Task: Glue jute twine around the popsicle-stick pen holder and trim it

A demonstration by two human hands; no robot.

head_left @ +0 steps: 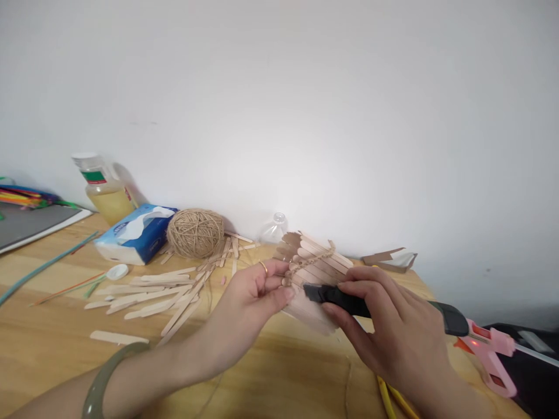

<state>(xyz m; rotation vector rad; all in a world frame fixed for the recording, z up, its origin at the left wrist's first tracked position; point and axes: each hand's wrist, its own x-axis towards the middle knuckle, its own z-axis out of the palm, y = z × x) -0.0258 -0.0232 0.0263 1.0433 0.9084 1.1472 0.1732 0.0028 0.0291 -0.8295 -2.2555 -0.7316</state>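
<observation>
A panel of craft sticks (321, 265) stands tilted near the middle of the wooden table, with a strand of braided twine (312, 260) across it. My left hand (262, 289) pinches the twine and the panel's left edge between thumb and fingers. From the right, my right hand (384, 317) grips a black utility knife (345, 299). The knife's tip lies against or just before the sticks, close to my left fingertips; whether it touches is unclear. The panel's lower part is blurred.
Loose craft sticks (152, 291), a twine ball (196, 233), a tissue pack (137, 233) and a jar (107, 198) are on the left. A clear bottle (275, 228) stands behind. At right are a pink glue gun (489, 355), a small open box (390, 259) and yellow handles (388, 398).
</observation>
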